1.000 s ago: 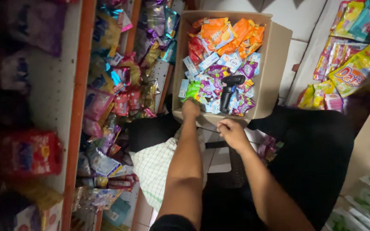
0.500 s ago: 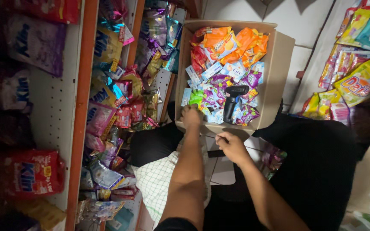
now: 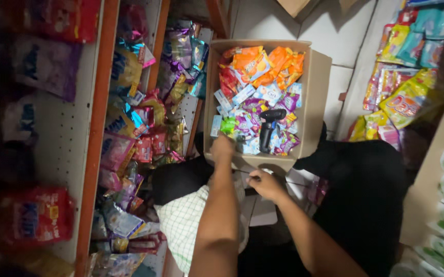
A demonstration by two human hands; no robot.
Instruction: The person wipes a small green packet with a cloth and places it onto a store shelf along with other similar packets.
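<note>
To my left the tall shelving unit (image 3: 96, 128) with its orange uprights runs the whole side, hung thick with purple, pink and red snack packets. On my lap sits the open cardboard box (image 3: 317, 82), carried a little nearer and more upright in view than it was a second ago, though that is mostly my head tilting down. Orange packets (image 3: 265, 64) fill its far edge, with small blue and purple sachets (image 3: 252, 110) along the middle and near edge. A black handheld scanner (image 3: 269, 125) lies among them towards the near right corner, lying where it lay before. My left hand (image 3: 223, 149) has stayed at the box's near left edge, fingers curled over the rim beside a green sachet (image 3: 228, 124); whether they pinch anything I cannot tell. My right hand (image 3: 265, 184) has dropped slightly below the box's near edge and is loosely closed on a small pale slip or packet, too blurred to name. So little has shifted: both hands are working at the near edge.
</note>
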